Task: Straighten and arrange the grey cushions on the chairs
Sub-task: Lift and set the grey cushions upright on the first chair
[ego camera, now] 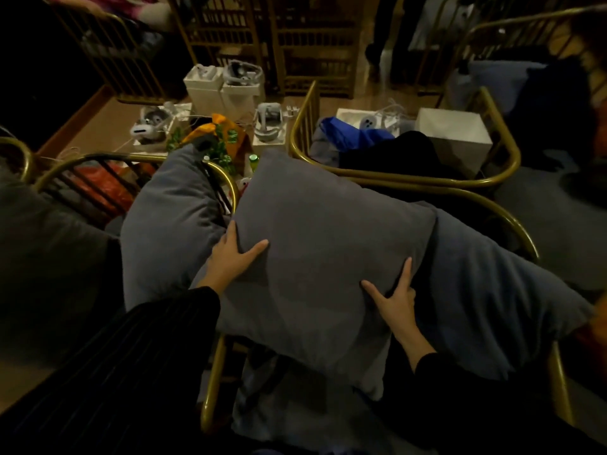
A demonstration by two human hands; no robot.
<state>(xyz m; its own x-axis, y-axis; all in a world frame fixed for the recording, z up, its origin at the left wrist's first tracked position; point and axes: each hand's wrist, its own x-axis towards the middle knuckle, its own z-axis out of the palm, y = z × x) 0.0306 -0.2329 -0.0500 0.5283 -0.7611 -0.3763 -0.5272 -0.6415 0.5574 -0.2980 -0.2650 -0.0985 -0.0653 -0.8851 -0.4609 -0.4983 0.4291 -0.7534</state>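
A large grey cushion (315, 254) fills the middle of the head view, held tilted above a gold-framed chair (213, 382). My left hand (231, 256) grips its left edge, thumb on top. My right hand (395, 302) grips its right side, fingers pressed into the fabric. A second grey cushion (167, 224) leans to the left over a chair's gold rail. A third grey cushion (492, 290) lies to the right, partly under the held one.
Behind stands another gold chair (492, 182) holding dark clothes, a blue bag (354, 134) and a white box (455, 133). A wooden table (108, 123) at the back carries white boxes, headsets and orange-green flowers. A dark seat sits at far left.
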